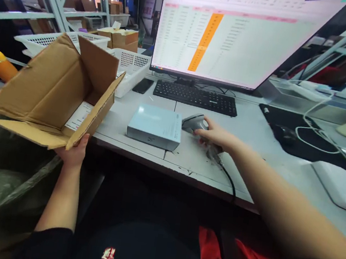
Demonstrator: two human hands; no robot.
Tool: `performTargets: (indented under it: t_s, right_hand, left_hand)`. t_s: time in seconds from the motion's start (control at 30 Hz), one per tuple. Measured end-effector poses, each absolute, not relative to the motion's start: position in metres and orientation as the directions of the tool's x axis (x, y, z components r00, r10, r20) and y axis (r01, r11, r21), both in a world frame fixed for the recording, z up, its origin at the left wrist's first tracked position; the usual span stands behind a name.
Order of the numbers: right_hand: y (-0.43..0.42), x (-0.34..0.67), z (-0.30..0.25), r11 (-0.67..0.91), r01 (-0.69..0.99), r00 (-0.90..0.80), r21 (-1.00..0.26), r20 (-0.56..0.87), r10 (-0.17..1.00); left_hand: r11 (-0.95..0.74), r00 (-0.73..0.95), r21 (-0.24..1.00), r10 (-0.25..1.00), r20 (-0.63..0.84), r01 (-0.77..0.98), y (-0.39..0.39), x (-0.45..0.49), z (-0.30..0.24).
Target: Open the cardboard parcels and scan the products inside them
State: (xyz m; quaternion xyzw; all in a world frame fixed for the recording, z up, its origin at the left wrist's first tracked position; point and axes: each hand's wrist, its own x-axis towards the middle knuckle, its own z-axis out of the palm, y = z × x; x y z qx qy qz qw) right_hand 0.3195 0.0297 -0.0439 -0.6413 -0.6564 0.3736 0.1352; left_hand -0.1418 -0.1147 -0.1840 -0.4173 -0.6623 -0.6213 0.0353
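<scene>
My left hand (73,152) grips an open cardboard box (59,88) from below, its flaps spread and its mouth tilted toward me. A white label or packet (79,115) shows inside it. My right hand (215,136) is wrapped round the handle of a grey barcode scanner (194,122), with a black cable trailing down to the desk's front edge. The scanner's head points left, close to a flat pale-blue box (156,123) lying on the desk. Whether the scanner touches that box I cannot tell.
Behind the pale-blue box are a black keyboard (195,97), a phone (143,85) and a large monitor (237,35) showing a spreadsheet. White baskets (132,66) stand at the back left. Right lie a mouse mat (306,139), loose cables and a white device (340,187).
</scene>
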Motion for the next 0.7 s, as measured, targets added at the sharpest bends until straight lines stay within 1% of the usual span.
performTargets:
  t_s: [0.07, 0.13, 0.23, 0.33, 0.47, 0.53, 0.6, 0.7]
  right_hand:
    - [0.027, 0.321, -0.032, -0.096, 0.725, -0.142, -0.682, -0.284, 0.948]
    - [0.023, 0.322, -0.011, -0.054, 0.745, -0.142, -0.665, -0.237, 0.961]
    - [0.016, 0.323, 0.025, 0.048, 0.751, -0.214, -0.659, -0.175, 0.961]
    - [0.006, 0.321, 0.054, 0.145, 0.754, -0.302, -0.640, -0.142, 0.942]
    - [-0.010, 0.319, 0.081, 0.257, 0.766, -0.373, -0.590, -0.081, 0.924]
    - [-0.015, 0.322, 0.089, 0.312, 0.738, -0.406, -0.598, -0.025, 0.913]
    - [-0.014, 0.327, 0.089, 0.318, 0.710, -0.403, -0.628, 0.008, 0.915]
    - [-0.002, 0.332, 0.063, 0.219, 0.708, -0.318, -0.671, -0.027, 0.948]
  left_hand:
    - [-0.122, -0.697, 0.791, 0.405, 0.591, 0.600, -0.114, -0.144, -0.187]
    - [-0.121, -0.727, 0.798, 0.352, 0.590, 0.590, -0.114, -0.146, -0.188]
    - [-0.122, -0.731, 0.803, 0.352, 0.585, 0.584, -0.115, -0.148, -0.189]
    - [-0.101, -0.732, 0.803, 0.358, 0.580, 0.587, -0.116, -0.150, -0.189]
    - [-0.112, -0.726, 0.805, 0.372, 0.578, 0.583, -0.115, -0.149, -0.187]
    - [-0.125, -0.727, 0.813, 0.385, 0.568, 0.569, -0.116, -0.147, -0.184]
    - [-0.133, -0.712, 0.809, 0.410, 0.570, 0.572, -0.118, -0.144, -0.180]
    - [-0.172, -0.629, 0.740, 0.423, 0.652, 0.650, -0.120, -0.140, -0.176]
